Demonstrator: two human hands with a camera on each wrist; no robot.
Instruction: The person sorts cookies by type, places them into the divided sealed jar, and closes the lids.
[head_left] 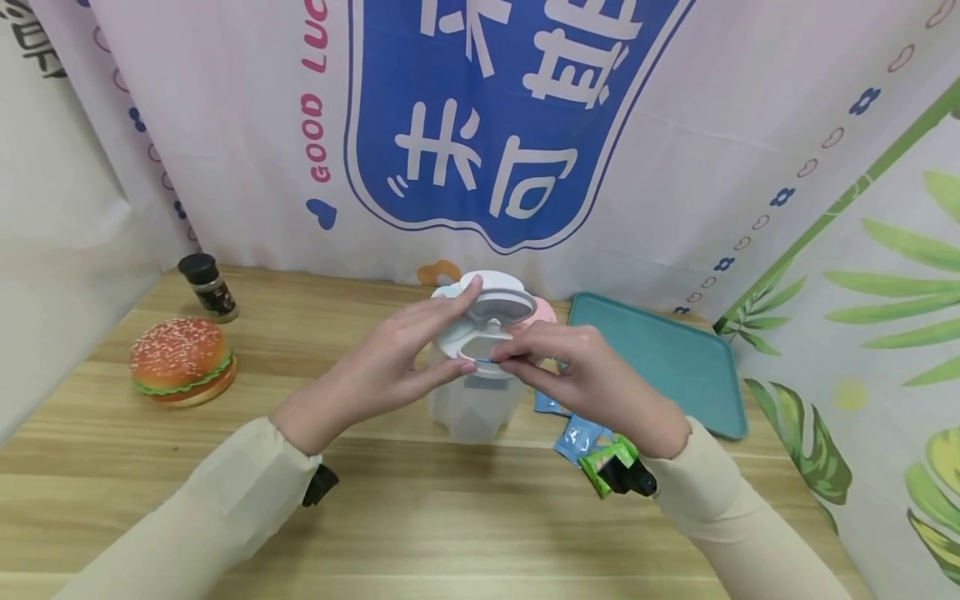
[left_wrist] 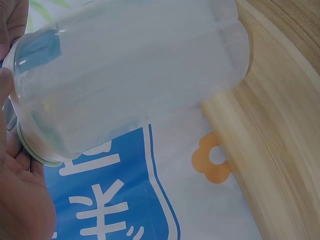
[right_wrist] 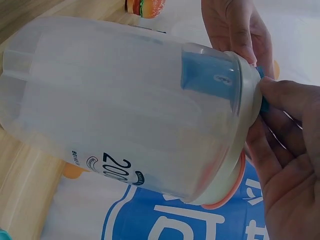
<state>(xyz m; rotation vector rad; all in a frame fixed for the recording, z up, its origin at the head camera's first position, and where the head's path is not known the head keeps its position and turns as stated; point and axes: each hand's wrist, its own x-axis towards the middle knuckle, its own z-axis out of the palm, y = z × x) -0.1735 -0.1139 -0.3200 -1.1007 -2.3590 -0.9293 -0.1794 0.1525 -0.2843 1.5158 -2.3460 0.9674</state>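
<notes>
A tall translucent plastic storage jar [head_left: 474, 421] stands on the table, its white lid [head_left: 450, 340] having a raised flap [head_left: 504, 308] over an opening. My left hand [head_left: 408, 346] holds the lid, thumb at the front rim and a finger up against the flap. At the opening, my right hand [head_left: 573, 354] pinches a blue packet [right_wrist: 207, 75] between thumb and fingers. Most of that packet shows through the jar wall just below the lid; a small blue end sticks out at my fingertips. Printed on the jar wall is a dark number marking [right_wrist: 116, 167].
Blue packets [head_left: 581, 437] and a green packet [head_left: 607, 460] lie by my right wrist. A teal tray [head_left: 660, 354] is at the back right. To the left are a toy hamburger [head_left: 183, 358] and a black-capped shaker [head_left: 210, 287]. A printed cloth [head_left: 262, 167] hangs behind the table.
</notes>
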